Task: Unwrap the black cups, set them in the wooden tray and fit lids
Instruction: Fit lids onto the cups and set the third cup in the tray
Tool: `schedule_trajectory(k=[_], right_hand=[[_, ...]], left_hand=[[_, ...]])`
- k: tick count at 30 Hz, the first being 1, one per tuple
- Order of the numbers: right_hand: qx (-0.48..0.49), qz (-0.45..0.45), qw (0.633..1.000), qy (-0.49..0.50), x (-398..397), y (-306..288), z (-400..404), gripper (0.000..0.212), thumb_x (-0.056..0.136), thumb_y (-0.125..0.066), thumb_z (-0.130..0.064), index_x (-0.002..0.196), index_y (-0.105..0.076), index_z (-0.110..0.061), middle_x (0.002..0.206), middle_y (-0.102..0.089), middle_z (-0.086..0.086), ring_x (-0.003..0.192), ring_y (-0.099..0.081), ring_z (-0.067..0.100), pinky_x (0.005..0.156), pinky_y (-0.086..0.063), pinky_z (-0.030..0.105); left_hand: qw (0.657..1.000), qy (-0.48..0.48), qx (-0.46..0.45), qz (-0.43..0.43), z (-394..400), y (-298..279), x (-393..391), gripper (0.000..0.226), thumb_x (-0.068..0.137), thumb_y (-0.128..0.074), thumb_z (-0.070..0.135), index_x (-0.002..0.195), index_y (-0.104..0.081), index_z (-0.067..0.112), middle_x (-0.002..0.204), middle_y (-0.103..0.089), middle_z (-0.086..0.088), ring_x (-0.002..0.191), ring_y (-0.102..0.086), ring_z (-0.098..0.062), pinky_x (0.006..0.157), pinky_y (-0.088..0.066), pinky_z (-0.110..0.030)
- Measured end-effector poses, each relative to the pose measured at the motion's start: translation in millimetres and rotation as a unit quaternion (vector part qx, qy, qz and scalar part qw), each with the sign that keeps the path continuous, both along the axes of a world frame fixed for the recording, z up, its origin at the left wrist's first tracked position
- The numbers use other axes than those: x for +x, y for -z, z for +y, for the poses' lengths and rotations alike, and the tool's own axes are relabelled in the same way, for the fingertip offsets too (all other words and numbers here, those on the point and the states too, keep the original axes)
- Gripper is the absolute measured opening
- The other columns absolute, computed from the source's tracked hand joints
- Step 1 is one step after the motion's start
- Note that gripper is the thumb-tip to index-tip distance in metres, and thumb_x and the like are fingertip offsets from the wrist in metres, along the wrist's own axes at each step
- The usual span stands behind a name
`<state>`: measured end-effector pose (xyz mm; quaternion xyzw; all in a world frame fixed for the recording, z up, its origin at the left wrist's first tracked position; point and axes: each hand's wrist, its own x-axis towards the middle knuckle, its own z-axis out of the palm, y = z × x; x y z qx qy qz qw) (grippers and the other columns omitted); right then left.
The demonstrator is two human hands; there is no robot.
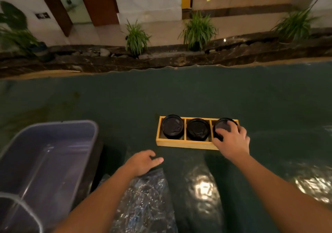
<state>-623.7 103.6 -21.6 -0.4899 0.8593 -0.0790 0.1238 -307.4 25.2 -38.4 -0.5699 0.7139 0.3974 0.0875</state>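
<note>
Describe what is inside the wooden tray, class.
The wooden tray holds three black cups, one per compartment. The left cup and middle cup show lids. The right hand partly covers the right cup; cup contents are hidden.

Around the wooden tray, the dark green table lies bare on the far side and the left. A grey tub blocks the table well to the tray's left. Crinkled plastic wrap lies nearer than the tray. All three tray compartments are filled by lidded black cups.
</note>
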Motion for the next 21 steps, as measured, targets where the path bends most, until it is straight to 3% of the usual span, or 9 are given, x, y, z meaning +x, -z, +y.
schedule_trajectory(k=[3,5,7,10,13,17,21], right_hand=[[-0.085,0.0,0.996,0.008,26.3,3.8,23.2,0.042,0.084,-0.059,-0.042,0.124,-0.062,-0.029,0.151,-0.034,0.006,0.135,-0.025,0.036,0.108,-0.028,0.057],[-0.118,0.0,0.993,0.009,42.4,5.0,39.3,0.041,0.083,-0.063,-0.038,0.122,-0.064,-0.025,0.147,-0.039,0.008,0.132,-0.03,0.037,0.106,-0.029,0.058],[-0.119,-0.026,0.993,0.004,56.2,6.5,55.8,0.04,0.084,-0.063,-0.037,0.121,-0.064,-0.024,0.143,-0.044,0.009,0.128,-0.037,0.034,0.103,-0.034,0.053],[-0.091,-0.122,0.988,-0.037,76.3,11.8,83.6,0.039,0.088,-0.059,-0.038,0.125,-0.06,-0.027,0.138,-0.047,0.004,0.121,-0.047,0.023,0.102,-0.041,0.041],[-0.059,-0.194,0.977,-0.07,95.8,13.8,106.9,0.043,0.089,-0.058,-0.044,0.13,-0.054,-0.032,0.136,-0.048,-0.004,0.118,-0.049,0.013,0.1,-0.043,0.032],[-0.066,-0.248,0.963,-0.085,119.9,-0.6,123.1,0.054,0.087,-0.059,-0.051,0.137,-0.048,-0.031,0.139,-0.047,-0.01,0.125,-0.045,0.007,0.104,-0.038,0.029],[-0.174,-0.216,0.952,-0.126,141.2,-44.9,124.7,0.062,0.084,-0.058,-0.053,0.141,-0.04,-0.035,0.139,-0.039,-0.021,0.128,-0.031,-0.001,0.107,-0.03,0.026]], left_hand=[[0.999,0.022,0.032,-0.025,15.0,-4.5,29.6,0.068,0.082,-0.056,0.07,0.13,-0.056,0.023,0.123,-0.062,0.001,0.111,-0.059,-0.016,0.098,-0.047,-0.036],[0.998,0.036,0.032,-0.035,21.9,-6.7,46.4,0.055,0.079,-0.059,0.07,0.108,-0.066,0.024,0.101,-0.065,0.004,0.097,-0.061,-0.014,0.088,-0.048,-0.032],[0.999,0.032,0.033,-0.029,26.8,-5.4,59.7,0.037,0.078,-0.066,0.064,0.084,-0.068,0.028,0.085,-0.065,0.004,0.088,-0.063,-0.016,0.083,-0.048,-0.033],[1.0,0.024,0.012,-0.003,38.0,-4.6,71.2,0.022,0.08,-0.073,0.051,0.073,-0.067,0.031,0.084,-0.068,0.005,0.092,-0.068,-0.02,0.087,-0.052,-0.038],[0.999,0.03,-0.03,0.026,51.1,-15.1,71.6,0.021,0.087,-0.066,0.048,0.071,-0.064,0.033,0.079,-0.065,0.01,0.081,-0.064,-0.01,0.073,-0.05,-0.029],[0.993,0.047,-0.079,0.068,65.9,-39.1,62.6,0.028,0.094,-0.056,0.048,0.071,-0.06,0.032,0.073,-0.056,0.01,0.068,-0.055,-0.007,0.065,-0.045,-0.027],[0.979,0.149,-0.131,0.048,81.1,-70.3,43.2,0.032,0.097,-0.047,0.048,0.086,-0.066,0.024,0.09,-0.059,0.006,0.083,-0.057,-0.01,0.076,-0.048,-0.031]])
